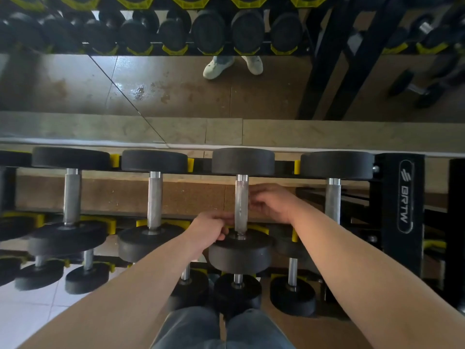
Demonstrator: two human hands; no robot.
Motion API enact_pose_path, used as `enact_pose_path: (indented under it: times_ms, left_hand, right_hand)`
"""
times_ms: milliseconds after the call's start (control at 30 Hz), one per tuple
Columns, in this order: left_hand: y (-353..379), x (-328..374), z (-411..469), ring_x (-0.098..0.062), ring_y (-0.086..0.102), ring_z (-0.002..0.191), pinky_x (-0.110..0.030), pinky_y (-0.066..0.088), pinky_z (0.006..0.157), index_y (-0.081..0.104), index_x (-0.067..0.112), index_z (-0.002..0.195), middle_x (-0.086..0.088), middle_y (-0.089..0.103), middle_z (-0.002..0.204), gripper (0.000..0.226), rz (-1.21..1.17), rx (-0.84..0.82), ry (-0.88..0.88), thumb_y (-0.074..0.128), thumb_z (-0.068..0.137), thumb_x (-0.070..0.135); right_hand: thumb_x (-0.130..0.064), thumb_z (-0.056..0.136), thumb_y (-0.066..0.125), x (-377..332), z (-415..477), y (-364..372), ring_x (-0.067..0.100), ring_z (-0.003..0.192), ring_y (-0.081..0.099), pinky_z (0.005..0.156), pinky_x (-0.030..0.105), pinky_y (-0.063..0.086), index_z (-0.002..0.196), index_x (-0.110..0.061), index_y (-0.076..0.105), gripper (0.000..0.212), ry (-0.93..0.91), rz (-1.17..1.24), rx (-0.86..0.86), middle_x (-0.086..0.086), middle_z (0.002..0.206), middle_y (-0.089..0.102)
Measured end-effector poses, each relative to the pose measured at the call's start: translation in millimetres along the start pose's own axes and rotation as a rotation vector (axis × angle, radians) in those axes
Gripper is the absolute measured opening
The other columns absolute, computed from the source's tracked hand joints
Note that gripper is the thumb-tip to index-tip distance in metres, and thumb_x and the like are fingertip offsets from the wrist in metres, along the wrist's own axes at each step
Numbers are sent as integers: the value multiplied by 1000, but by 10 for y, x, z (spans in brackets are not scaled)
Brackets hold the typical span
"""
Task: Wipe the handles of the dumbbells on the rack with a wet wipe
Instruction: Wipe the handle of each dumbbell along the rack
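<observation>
Four black round-headed dumbbells [154,197] lie side by side on the top tier of a black steel rack [397,197], heads seated in yellow plastic cradles [114,160], bare metal grips running away from the viewer. Both hands are at the third dumbbell from the left. Its knurled steel handle [241,202] stands between them. Left hand [210,229]: low on the left side of that handle, just above the near head, fingers curled with the tips against or just beside the metal; whether they hold anything cannot be told. Right hand [271,204]: on the right side at mid-handle, fingers [256,197] motion-blurred and reaching toward the grip; contact and degree of closure cannot be told. Both forearms are bare. Smaller black dumbbells [292,293] sit on a lower tier, nearer the viewer. Blue denim trouser legs [196,328] show at the bottom edge, white floor tiles [25,311] at lower left. A wall mirror [176,84] behind the rack reflects a row of dumbbells and a pair of pale shoes [219,66] on a brown floor.
</observation>
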State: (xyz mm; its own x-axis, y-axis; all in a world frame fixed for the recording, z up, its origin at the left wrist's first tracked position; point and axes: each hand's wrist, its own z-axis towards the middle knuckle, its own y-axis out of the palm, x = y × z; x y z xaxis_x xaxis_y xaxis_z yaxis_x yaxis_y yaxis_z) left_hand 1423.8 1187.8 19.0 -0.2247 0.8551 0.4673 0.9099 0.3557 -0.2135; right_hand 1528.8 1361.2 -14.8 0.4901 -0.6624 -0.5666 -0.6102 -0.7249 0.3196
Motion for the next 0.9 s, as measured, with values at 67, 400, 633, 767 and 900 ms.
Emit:
enact_pose_path:
  times_ms: [67,400,633,767,900]
  left_hand:
    - [4,-5,-36,-8,60,81,-19,49,68,67,35,109,6,74,110,35,-1,-3,7,46,106,8]
    - [40,8,-89,-10,63,88,-23,51,77,69,29,120,1,74,109,32,23,26,12,49,105,9]
    - [66,50,-152,-7,60,79,-17,48,67,71,25,114,5,74,103,34,-3,68,6,47,104,2]
    - [94,43,-157,-10,62,85,-23,50,76,70,22,122,3,74,108,34,9,79,18,48,103,4]
    - [109,59,-158,-12,62,88,-22,49,73,68,23,123,2,71,110,32,14,89,24,49,103,5]
  right_hand:
    - [9,96,55,-74,46,9,23,94,71,76,28,60,112,-5,68,25,-99,130,56,15,107,72]
    - [-8,93,68,230,-342,76,10,82,73,68,17,55,110,-15,73,19,43,-680,51,0,96,75]
    - [-10,93,70,-20,-217,207,13,88,73,79,25,59,101,-20,76,14,-224,-312,359,-2,98,75]
    - [-20,96,67,260,-404,259,7,84,66,68,19,49,91,-25,67,7,-80,-860,235,-5,91,68]
    - [-20,95,68,420,-442,267,8,88,66,75,23,51,88,-29,66,12,-62,-791,252,-7,91,68]
